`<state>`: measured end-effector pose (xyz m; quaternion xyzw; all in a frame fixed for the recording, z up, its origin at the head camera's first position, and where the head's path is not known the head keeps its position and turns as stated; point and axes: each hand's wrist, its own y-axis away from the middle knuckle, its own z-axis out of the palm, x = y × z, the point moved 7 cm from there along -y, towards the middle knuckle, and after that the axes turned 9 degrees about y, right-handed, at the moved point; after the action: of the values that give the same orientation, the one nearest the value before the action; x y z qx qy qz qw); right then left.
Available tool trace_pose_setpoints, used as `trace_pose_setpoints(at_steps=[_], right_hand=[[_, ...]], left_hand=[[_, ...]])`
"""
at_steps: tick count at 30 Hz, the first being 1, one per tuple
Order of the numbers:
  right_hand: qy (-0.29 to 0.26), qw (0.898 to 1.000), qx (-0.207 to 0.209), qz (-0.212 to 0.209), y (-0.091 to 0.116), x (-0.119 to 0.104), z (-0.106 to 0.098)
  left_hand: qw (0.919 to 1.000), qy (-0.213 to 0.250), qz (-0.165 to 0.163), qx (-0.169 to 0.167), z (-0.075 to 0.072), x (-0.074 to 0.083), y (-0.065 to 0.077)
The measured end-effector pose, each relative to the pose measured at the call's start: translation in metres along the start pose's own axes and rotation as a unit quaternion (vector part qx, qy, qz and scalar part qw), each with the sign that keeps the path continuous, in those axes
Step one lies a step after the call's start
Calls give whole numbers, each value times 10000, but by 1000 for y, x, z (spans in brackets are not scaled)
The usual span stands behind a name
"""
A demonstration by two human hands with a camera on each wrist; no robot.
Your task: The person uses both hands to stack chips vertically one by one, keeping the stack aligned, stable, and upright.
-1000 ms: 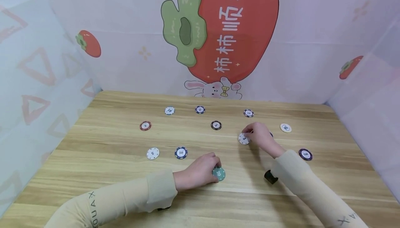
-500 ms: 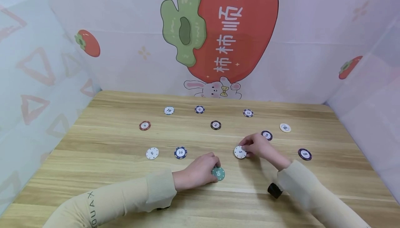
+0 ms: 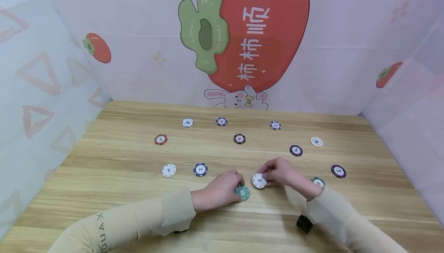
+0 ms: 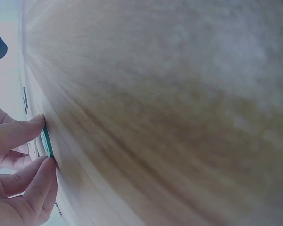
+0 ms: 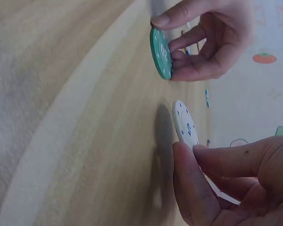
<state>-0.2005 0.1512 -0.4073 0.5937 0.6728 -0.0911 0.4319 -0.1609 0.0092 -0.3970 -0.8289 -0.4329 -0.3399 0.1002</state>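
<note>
The right grip's [image 3: 280, 172] pinched white 5 chip [image 3: 258, 181] is drawn closer, almost alongside the left grip's [image 3: 223, 189] pinched green 20 chip [image 3: 244, 193].

Table [image 3: 125, 160]: light wood grain. Behind table: pale back wall [image 3: 138, 79], faint horizontal crease, big persimmon print [image 3: 291, 33], red with green leaves [image 3: 189, 33], white characters [image 3: 254, 15]; rabbit print [image 3: 239, 99] at table's far edge. Small persimmons [image 3: 100, 48] above table's far corners. Left of table: pale blue wall [image 3: 17, 64], pink triangles [image 3: 50, 85]. Right of table: pale wall [image 3: 416, 129]. Light diffuse.
</note>
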Motion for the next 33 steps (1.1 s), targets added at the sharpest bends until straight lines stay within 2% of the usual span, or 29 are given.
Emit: trace_pose_setpoints(at_steps=[8,16,23,33], right_hand=[[-130,9999,-108,37,5,-5,11],[-48,9997,-181,-143,6,-10,20],[83,9999,-103,-61,7,-13,23],[3,9993,-232,-290,9,-17,28]], left_hand=[[10000,69,-28,-31,-1,0,0],[10000,54,-39,-16,-1,0,0],[9999,25,-98,-36,0,0,0],[10000,-10,-31,9,-1,0,0]])
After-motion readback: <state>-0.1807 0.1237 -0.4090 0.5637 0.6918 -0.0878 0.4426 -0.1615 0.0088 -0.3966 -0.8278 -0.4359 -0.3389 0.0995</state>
